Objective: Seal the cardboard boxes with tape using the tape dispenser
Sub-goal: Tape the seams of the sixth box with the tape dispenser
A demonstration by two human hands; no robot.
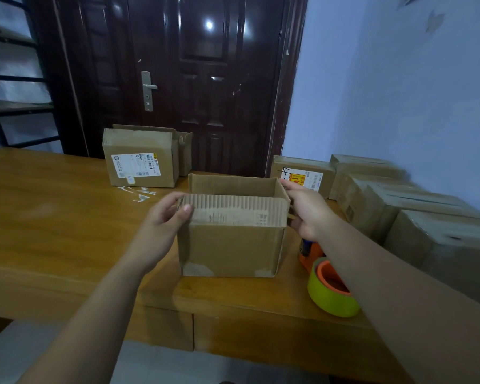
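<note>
An open cardboard box (230,245) stood on the wooden surface (53,217) in the middle of the view, near the front edge. Its far flap stood upright. Its near flap, stripped to bare ribbing, faced the camera along the top of the front wall.

The left hand (161,225) gripped the box at its 9 o'clock end, with the fingers curled behind the corner of the near flap and the thumb pressed on the flap's front face. The right hand (308,214) held the 3 o'clock end, its fingers bent round the top corner of that side and the palm against the side wall.

The tape dispenser (311,252), orange with a dark blue part, lay on the surface at about 4 o'clock from the box, just beside it and partly under the right forearm. Its green tape roll (330,295) on an orange core sat at the nearer end.

At 11 o'clock, well apart from the open box, a labelled box (140,162) stood with its top flaps up, and scraps of clear tape (139,192) were stuck to the surface in front of it. At 1 o'clock sat a closed box with a yellow label (302,173), and from 2 to 3 o'clock a row of closed boxes (399,206) ran along the pale wall. A dark door (194,79) rose behind the surface at 12 o'clock, and a black shelf rack (11,79) stood at 10 o'clock.
</note>
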